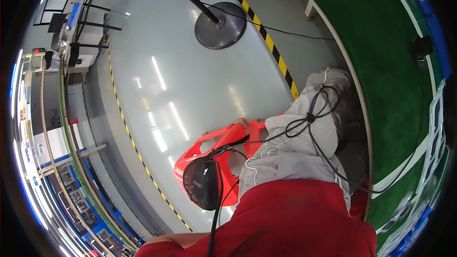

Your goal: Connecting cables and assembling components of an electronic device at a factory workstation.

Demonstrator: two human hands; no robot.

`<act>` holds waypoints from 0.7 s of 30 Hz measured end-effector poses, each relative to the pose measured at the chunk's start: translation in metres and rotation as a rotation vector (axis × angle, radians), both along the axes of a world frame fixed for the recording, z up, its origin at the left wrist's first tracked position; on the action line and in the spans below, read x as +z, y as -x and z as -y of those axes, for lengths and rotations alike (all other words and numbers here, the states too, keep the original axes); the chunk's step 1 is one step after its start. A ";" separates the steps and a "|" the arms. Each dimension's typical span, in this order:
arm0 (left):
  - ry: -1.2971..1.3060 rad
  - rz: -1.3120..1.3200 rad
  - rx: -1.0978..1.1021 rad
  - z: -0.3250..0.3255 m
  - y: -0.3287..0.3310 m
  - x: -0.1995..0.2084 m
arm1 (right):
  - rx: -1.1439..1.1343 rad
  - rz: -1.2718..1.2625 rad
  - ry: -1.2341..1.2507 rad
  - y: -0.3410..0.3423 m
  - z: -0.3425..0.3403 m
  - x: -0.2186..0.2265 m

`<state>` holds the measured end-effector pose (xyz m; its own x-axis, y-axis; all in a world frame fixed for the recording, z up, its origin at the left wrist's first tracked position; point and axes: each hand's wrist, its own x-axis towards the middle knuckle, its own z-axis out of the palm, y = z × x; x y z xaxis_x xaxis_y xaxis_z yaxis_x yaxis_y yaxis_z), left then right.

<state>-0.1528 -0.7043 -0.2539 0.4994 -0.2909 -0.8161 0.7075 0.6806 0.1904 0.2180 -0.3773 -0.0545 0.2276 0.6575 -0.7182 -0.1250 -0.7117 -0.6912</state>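
Neither of my hands shows. Of my left arm, only the red sleeve and a strip of bare skin (185, 239) appear at the lower edge. A black cable tied in a loose loop (310, 117) lies across my grey trousers (285, 162). From it, one length runs left to a red plastic stool (228, 135) beside my legs, and another runs right to the green-topped table. On the stool sits a black mesh-covered object (202, 183) whose kind I cannot make out, with cables over and beside it.
At my right stands the table (385, 90) with a white stripe, a small black device (422, 50) and pale frame-like parts (433, 133). Ahead, a stand's round black base (220, 25) rests on the grey floor, its cable running right. Equipment racks (71, 162) line the left.
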 end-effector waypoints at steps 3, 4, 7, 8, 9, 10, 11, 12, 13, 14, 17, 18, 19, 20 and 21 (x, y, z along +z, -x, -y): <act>-0.046 0.008 -0.009 0.001 -0.007 -0.002 | 0.011 0.065 0.044 -0.013 0.005 0.005; -0.060 0.011 -0.010 0.003 -0.010 -0.002 | 0.016 0.086 0.061 -0.017 0.007 0.007; -0.089 0.012 0.000 0.016 -0.019 0.004 | 0.045 0.143 0.124 -0.029 0.014 0.011; -0.100 0.009 0.006 0.019 -0.022 0.006 | 0.057 0.158 0.142 -0.033 0.015 0.012; -0.112 0.002 0.012 0.023 -0.023 0.008 | 0.069 0.171 0.160 -0.036 0.015 0.013; -0.125 -0.007 0.018 0.027 -0.024 0.011 | 0.083 0.180 0.177 -0.040 0.016 0.014; -0.139 -0.019 0.024 0.030 -0.025 0.015 | 0.096 0.188 0.193 -0.043 0.017 0.015; -0.154 -0.033 0.030 0.034 -0.024 0.018 | 0.110 0.193 0.208 -0.046 0.018 0.015; -0.170 -0.049 0.036 0.038 -0.023 0.022 | 0.125 0.197 0.221 -0.049 0.018 0.016; -0.187 -0.060 0.040 0.039 -0.022 0.023 | 0.136 0.205 0.233 -0.052 0.018 0.016; -0.245 -0.098 0.050 0.042 -0.017 0.025 | 0.169 0.225 0.265 -0.061 0.016 0.016; -0.264 -0.113 0.054 0.043 -0.016 0.027 | 0.182 0.230 0.274 -0.065 0.016 0.017; -0.284 -0.128 0.057 0.045 -0.015 0.028 | 0.194 0.235 0.284 -0.068 0.016 0.017; -0.304 -0.142 0.060 0.045 -0.014 0.030 | 0.205 0.240 0.292 -0.072 0.015 0.018; -0.325 -0.157 0.062 0.045 -0.013 0.032 | 0.217 0.245 0.300 -0.076 0.014 0.018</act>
